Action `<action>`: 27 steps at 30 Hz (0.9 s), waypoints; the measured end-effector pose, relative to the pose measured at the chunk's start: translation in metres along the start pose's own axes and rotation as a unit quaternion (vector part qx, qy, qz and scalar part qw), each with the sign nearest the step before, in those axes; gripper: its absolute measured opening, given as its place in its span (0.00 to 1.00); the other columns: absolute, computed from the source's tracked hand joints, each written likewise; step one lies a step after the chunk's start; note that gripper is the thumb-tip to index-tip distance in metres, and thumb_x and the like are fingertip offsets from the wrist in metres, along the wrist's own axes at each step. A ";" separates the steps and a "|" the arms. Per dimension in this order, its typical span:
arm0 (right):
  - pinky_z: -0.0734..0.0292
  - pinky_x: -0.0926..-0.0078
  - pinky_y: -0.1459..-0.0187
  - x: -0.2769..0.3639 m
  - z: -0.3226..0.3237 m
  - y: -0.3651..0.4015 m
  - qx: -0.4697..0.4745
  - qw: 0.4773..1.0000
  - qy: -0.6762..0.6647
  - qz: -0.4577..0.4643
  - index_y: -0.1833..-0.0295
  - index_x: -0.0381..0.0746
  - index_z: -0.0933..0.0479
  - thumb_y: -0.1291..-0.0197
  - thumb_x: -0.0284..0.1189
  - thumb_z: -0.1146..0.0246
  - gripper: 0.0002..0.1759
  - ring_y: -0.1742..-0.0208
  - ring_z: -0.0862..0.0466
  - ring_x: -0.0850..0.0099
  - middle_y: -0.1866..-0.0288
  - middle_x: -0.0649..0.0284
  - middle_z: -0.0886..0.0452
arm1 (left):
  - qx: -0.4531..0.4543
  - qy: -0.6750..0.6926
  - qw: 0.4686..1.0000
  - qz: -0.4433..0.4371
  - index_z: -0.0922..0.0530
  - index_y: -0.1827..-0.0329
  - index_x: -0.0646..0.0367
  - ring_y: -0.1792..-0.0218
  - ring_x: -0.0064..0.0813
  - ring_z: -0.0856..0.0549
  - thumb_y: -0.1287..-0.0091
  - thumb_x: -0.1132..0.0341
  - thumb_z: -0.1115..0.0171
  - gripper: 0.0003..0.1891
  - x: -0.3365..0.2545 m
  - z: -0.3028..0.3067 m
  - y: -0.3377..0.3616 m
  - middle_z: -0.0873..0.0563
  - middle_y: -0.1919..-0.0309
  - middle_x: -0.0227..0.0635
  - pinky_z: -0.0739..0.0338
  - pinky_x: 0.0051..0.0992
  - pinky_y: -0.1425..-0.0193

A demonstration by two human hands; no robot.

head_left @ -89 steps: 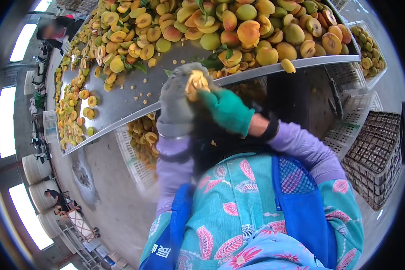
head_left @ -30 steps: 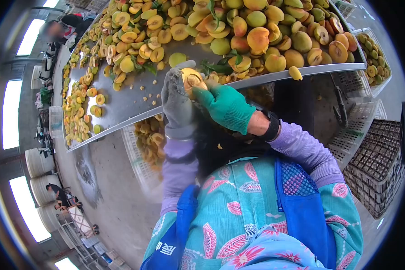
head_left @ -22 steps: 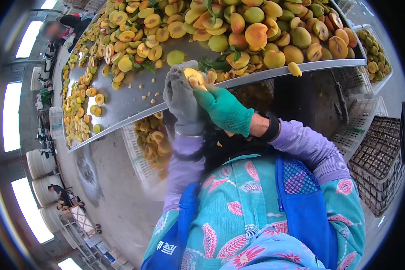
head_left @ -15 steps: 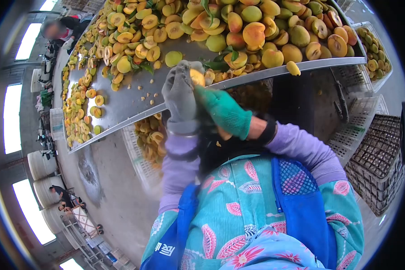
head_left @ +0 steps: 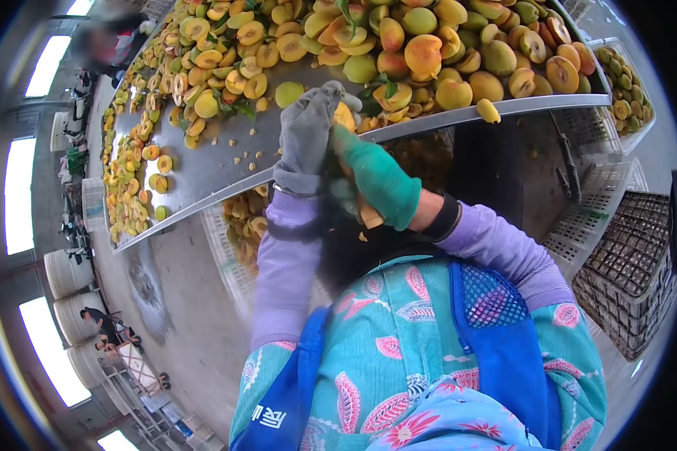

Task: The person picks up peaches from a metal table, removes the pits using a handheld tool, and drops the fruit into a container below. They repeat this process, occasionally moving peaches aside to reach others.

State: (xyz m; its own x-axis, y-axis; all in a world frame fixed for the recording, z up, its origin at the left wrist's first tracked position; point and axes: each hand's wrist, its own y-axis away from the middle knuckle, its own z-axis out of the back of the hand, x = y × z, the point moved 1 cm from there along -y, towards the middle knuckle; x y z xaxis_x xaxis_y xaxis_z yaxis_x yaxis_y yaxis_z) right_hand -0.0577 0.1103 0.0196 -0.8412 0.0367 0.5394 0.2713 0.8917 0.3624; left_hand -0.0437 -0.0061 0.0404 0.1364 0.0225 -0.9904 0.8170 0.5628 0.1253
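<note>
My left hand (head_left: 308,135), in a grey glove, is closed round a yellow peach (head_left: 344,118) at the near edge of the metal table (head_left: 237,186). My right hand (head_left: 382,179), in a green glove, presses up against that fruit from the right. Below its fist pokes the pale end of a wooden handle (head_left: 370,213); the tool's working end is hidden by hand and fruit. Just beyond the hands lie whole and halved peaches (head_left: 421,56), some with the stone showing. One small yellow piece (head_left: 488,111) rests on the table's rim.
Under the table edge stands a white crate (head_left: 222,240) with cut fruit. To the right are another fruit-filled crate (head_left: 623,90), a white crate (head_left: 590,214) and a stacked dark crate (head_left: 624,270). A person (head_left: 116,45) is at the table's far left.
My left hand has shifted slightly up and right with the peach. More of the wooden handle shows under my right fist, which stays close to the fruit.
</note>
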 end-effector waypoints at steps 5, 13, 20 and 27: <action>0.38 0.80 0.82 0.010 0.010 0.005 0.142 0.973 -0.136 -0.117 0.58 0.46 0.29 0.28 0.58 0.54 0.26 0.85 0.35 0.81 0.82 0.77 0.35 | 0.095 -0.228 0.969 -0.012 0.18 0.66 0.65 0.71 0.25 0.17 0.26 0.60 0.48 0.18 -0.005 0.009 -0.010 0.15 0.73 0.38 0.22 0.23 0.65; 0.36 0.77 0.80 -0.009 0.010 -0.001 0.282 0.911 -0.256 -0.161 0.63 0.46 0.27 0.27 0.53 0.54 0.23 0.86 0.35 0.77 0.84 0.76 0.34 | -0.004 0.120 0.992 0.030 0.24 0.63 0.60 0.72 0.25 0.19 0.27 0.56 0.46 0.14 0.000 0.012 0.026 0.18 0.70 0.37 0.24 0.22 0.68; 0.39 0.78 0.81 -0.011 0.002 -0.005 0.406 0.820 -0.342 -0.212 0.62 0.48 0.29 0.26 0.53 0.56 0.23 0.83 0.35 0.79 0.84 0.76 0.38 | -0.065 0.284 0.956 0.032 0.24 0.51 0.60 0.69 0.32 0.16 0.27 0.51 0.45 0.18 -0.003 0.018 0.044 0.15 0.63 0.37 0.18 0.29 0.67; 0.33 0.80 0.83 0.006 0.044 0.006 0.048 0.969 -0.104 -0.219 0.58 0.43 0.30 0.27 0.51 0.51 0.22 0.87 0.30 0.79 0.82 0.72 0.31 | -0.207 -0.379 0.901 0.030 0.21 0.48 0.59 0.61 0.32 0.15 0.34 0.58 0.38 0.17 0.036 0.178 0.095 0.15 0.63 0.40 0.21 0.27 0.57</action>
State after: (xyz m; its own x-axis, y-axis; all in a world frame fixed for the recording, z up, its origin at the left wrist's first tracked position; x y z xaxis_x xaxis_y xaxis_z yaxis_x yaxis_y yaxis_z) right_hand -0.0818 0.1363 -0.0084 -0.9448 -0.2733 0.1807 -0.1694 0.8795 0.4448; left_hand 0.1385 -0.0985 0.0266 0.6452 -0.4197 -0.6384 0.5378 0.8430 -0.0107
